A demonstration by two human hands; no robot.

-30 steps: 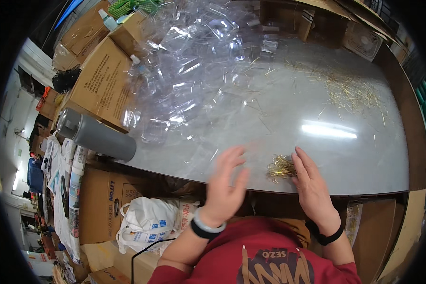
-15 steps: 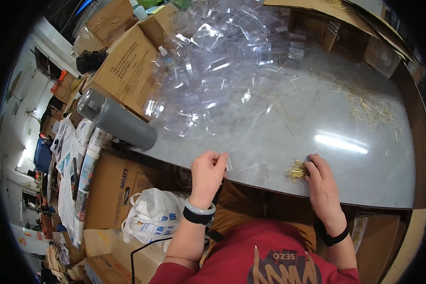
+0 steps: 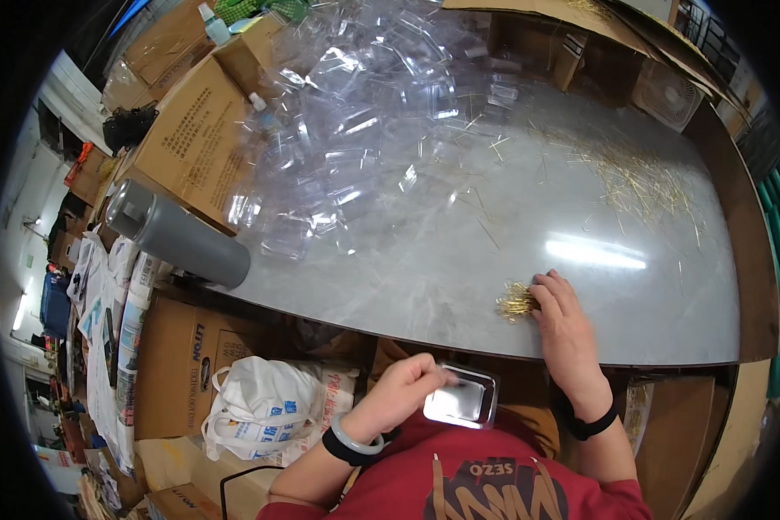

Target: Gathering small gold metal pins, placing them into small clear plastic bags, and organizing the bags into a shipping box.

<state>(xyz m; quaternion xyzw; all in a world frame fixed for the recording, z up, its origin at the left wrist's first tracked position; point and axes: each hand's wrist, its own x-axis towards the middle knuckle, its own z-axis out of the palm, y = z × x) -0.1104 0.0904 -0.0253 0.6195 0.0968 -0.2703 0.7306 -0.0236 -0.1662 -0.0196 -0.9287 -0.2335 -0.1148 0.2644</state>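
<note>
The left hand [image 3: 406, 387] holds a clear plastic tray [image 3: 459, 407] by its left side. The thumb and fingers are pinching it there, curled up tight. The tray is in front of the near edge of the counter [image 3: 407, 282], above the person's lap, and near the red shirt [image 3: 494, 468]. It is see-through and very shiny. Its corners are round, and a bright line of light runs around its rim. In the middle there is a big, silvery white shine, and a darker strip shows near the top of it.

The right hand [image 3: 565, 325] is on the counter, close to the near edge. Its fingers are side by side and a little bent. They touch the right end of a small bunch of gold wires [image 3: 516, 301]. I cannot tell if they squeeze the bunch or just rest on it. The bunch is yellow and shiny, and its left end looks curly and tangled.

More thin gold wires [image 3: 641, 178] lie spread out at the far right of the counter. A big, messy heap of clear plastic pieces [image 3: 347, 130] covers the far left part. A fat gray bottle [image 3: 186, 238] lies tipped over by the left edge.
</note>
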